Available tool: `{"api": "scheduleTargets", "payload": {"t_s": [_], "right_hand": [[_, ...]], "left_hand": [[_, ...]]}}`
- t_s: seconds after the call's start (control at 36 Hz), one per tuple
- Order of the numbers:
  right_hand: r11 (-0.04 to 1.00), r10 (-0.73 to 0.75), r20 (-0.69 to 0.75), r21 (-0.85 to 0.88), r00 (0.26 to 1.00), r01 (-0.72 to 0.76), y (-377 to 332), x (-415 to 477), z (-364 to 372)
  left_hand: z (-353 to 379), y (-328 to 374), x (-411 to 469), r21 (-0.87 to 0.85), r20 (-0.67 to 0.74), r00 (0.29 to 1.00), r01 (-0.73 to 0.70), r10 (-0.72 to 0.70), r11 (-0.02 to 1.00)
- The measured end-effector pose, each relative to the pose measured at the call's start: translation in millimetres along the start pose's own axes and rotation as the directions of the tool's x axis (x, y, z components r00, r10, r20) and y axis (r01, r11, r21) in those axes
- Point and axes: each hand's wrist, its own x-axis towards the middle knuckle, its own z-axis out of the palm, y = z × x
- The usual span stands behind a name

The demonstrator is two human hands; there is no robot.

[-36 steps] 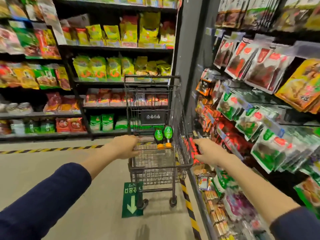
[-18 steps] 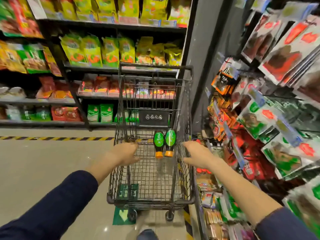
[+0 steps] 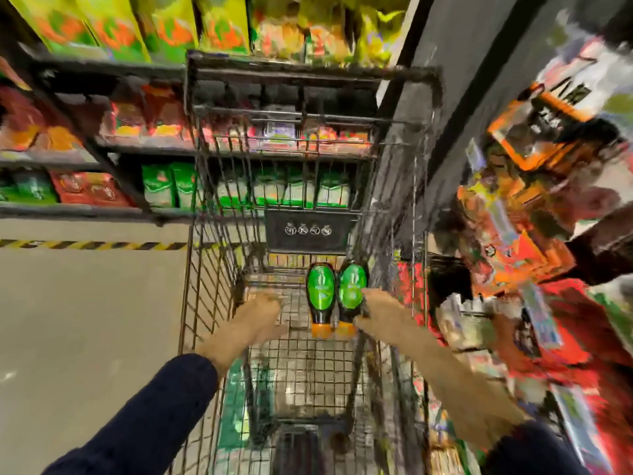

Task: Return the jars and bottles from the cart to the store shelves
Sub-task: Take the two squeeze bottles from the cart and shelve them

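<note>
At the far left stand the store shelves [image 3: 102, 152], and a striped tape [image 3: 85, 244] runs on the floor [image 3: 85, 320] before them. The left hand [image 3: 262, 315] lies on a bar of the cart [image 3: 191, 286]; its grip looks curled round the wire, though the picture is blurred. Just right of it the two bottles [image 3: 320, 296], green labels and orange caps down, stand side by side inside the cart, touching each other. The right hand [image 3: 380, 311] is just beside the right bottle [image 3: 351, 293]; whether its grip holds the bottle, the wire, or nothing, I cannot tell. I judge the step in hand is to take the first bottle out of the cart. The next move asks a firm hold on one bottle and a lift over the wire wall. At the right a dark pillar [image 3: 445, 114] and a rack of hanging packets [image 3: 534, 207] stand close to the cart, leaving little room there
</note>
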Motion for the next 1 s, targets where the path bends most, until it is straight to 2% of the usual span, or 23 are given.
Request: {"api": "scheduleTargets", "payload": {"t_s": [0.08,0.17,0.22,0.36,0.47,0.58,0.72,0.81,0.92,1.0], "right_hand": [[0.997,0.067,0.055,0.035,0.996,-0.069,15,32,13],[0.975,0.109,0.113,0.181,0.988,-0.128,27,58,30],[0.963,0.151,0.130,0.203,0.980,-0.175,34,72,40],[0.943,0.181,0.155,0.254,0.971,-0.216,49,99,68],[0.881,0.260,0.146,0.368,0.954,-0.297,57,113,89],[0.804,0.329,0.121,0.485,0.937,-0.345,62,127,107],[0.652,0.423,0.071,0.669,0.904,-0.357,66,141,137],[0.605,0.454,0.106,0.693,0.885,-0.393,68,149,145],[0.503,0.496,0.160,0.749,0.854,-0.432,69,161,160],[0.414,0.537,0.164,0.804,0.828,-0.427,71,169,169]], "left_hand": [[12,-2,35,-0.086,0.086,0.996,0.041,-0.033,0.995],[27,1,66,-0.170,0.157,0.985,0.094,-0.067,0.981],[38,5,85,-0.215,0.177,0.980,0.128,-0.090,0.968],[70,12,130,-0.203,0.229,0.967,0.159,-0.111,0.966],[90,21,156,-0.324,0.261,0.956,0.217,-0.133,0.921],[110,31,180,-0.523,0.271,0.936,0.341,-0.226,0.781],[123,38,192,-0.696,0.209,0.946,0.322,-0.249,0.642],[133,36,198,-0.798,0.225,0.944,0.322,-0.242,0.510],[137,33,199,-0.870,0.273,0.933,0.344,-0.235,0.352],[138,31,199,-0.881,0.282,0.932,0.346,-0.227,0.324]]}}
